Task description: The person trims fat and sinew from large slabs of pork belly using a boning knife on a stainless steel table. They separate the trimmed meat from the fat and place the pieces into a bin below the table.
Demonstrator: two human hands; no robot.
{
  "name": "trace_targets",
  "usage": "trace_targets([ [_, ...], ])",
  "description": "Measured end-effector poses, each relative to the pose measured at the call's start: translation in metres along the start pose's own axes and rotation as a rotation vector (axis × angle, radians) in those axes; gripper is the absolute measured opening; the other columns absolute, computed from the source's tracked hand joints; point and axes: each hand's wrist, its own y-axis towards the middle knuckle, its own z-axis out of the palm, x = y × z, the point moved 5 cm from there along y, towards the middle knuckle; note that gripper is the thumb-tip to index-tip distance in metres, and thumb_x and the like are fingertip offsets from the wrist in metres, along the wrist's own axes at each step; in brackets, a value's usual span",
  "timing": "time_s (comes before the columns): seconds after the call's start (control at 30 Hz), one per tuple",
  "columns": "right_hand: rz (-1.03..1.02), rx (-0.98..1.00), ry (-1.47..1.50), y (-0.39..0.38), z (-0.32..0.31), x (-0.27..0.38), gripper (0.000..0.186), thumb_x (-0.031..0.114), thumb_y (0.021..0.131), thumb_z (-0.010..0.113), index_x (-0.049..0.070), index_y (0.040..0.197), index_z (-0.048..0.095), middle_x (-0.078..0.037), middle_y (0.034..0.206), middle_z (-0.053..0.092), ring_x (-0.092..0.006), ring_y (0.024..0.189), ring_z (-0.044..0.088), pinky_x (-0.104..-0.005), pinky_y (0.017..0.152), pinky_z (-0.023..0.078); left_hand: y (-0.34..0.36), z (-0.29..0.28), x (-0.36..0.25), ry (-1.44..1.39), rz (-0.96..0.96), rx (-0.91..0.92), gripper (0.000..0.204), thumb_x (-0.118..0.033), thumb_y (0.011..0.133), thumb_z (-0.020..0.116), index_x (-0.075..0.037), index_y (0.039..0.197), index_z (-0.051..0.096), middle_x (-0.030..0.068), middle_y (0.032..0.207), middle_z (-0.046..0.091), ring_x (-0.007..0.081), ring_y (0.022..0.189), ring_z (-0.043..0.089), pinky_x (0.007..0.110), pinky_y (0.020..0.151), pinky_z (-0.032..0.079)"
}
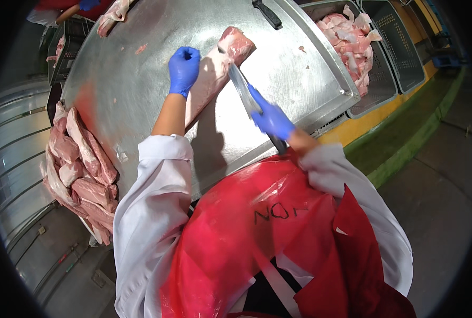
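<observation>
A long pale pork loin (209,79) lies slantwise on the metal table, its far end pinker and thicker. My right hand (272,117), in a blue glove, grips a knife (241,87) with a dark handle, the index finger stretched along the blade. The tip of the blade meets the right side of the meat near its far end. Just left of the loin, my left hand (184,71) is closed in a blue glove. Its curled fingers hide whatever may be inside them.
Several meat pieces (82,175) are heaped at the left edge of the steel table (140,79). Another black-handled knife (268,15) rests at the far side. At right, a grey crate (376,79) holds pale trimmings (349,45), beside a second crate (400,47). Someone's gloved hand (89,4) shows at far left.
</observation>
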Motion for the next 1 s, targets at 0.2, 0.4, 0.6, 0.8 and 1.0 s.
trace_targets([
  [0.2,-0.089,-0.036,0.138,-0.096,-0.041,-0.05,0.073,0.011,0.094,0.055,0.021,0.16,0.025,-0.007,0.085,0.063,-0.0122,0.07,0.062,-0.0302,0.067,0.053,-0.033,0.023,-0.028,0.371,0.02,0.042,0.035,-0.034,0.079,0.081,-0.003,0.085,0.068,0.0134,0.077,0.069,0.0195,0.067,0.065,0.034,0.066,0.053],
  [0.4,-0.167,-0.242,0.182,0.013,-0.093,0.004,0.078,0.014,0.092,0.057,0.03,0.16,0.023,-0.007,0.074,0.065,-0.0117,0.058,0.06,-0.0295,0.053,0.053,-0.039,0.058,-0.038,0.561,-0.036,0.127,0.031,-0.03,0.077,0.071,0.001,0.083,0.068,0.0259,0.086,0.069,0.0394,0.082,0.069,0.045,0.077,0.054],
  [0.6,-0.164,-0.063,0.066,0.111,-0.035,0.055,0.076,0.012,0.093,0.054,0.035,0.159,0.022,-0.013,0.079,0.067,-0.0187,0.061,0.064,-0.0335,0.058,0.057,-0.031,0.037,-0.022,0.422,-0.11,0.09,0.018,-0.019,0.075,0.07,-0.001,0.073,0.067,0.0178,0.069,0.068,0.0254,0.064,0.066,0.037,0.064,0.052],
  [0.8,-0.134,0.233,-0.159,0.044,-0.037,0.003,0.075,0.021,0.096,0.05,0.034,0.16,0.014,-0.014,0.079,0.067,-0.0215,0.059,0.064,-0.036,0.064,0.057,-0.031,0.034,0.004,0.223,-0.246,0.025,0.018,-0.017,0.077,0.07,0.0,0.072,0.065,0.0133,0.066,0.066,0.0182,0.061,0.063,0.034,0.06,0.05],
  [1.0,-0.161,0.228,-0.146,0.11,-0.029,0.054,0.076,0.015,0.097,0.049,0.035,0.16,0.013,-0.008,0.078,0.064,-0.0146,0.06,0.06,-0.0318,0.061,0.055,-0.029,0.039,-0.033,0.103,-0.193,0.072,0.018,-0.015,0.081,0.069,0.001,0.074,0.064,0.0104,0.064,0.064,0.0148,0.06,0.06,0.032,0.058,0.049],
])
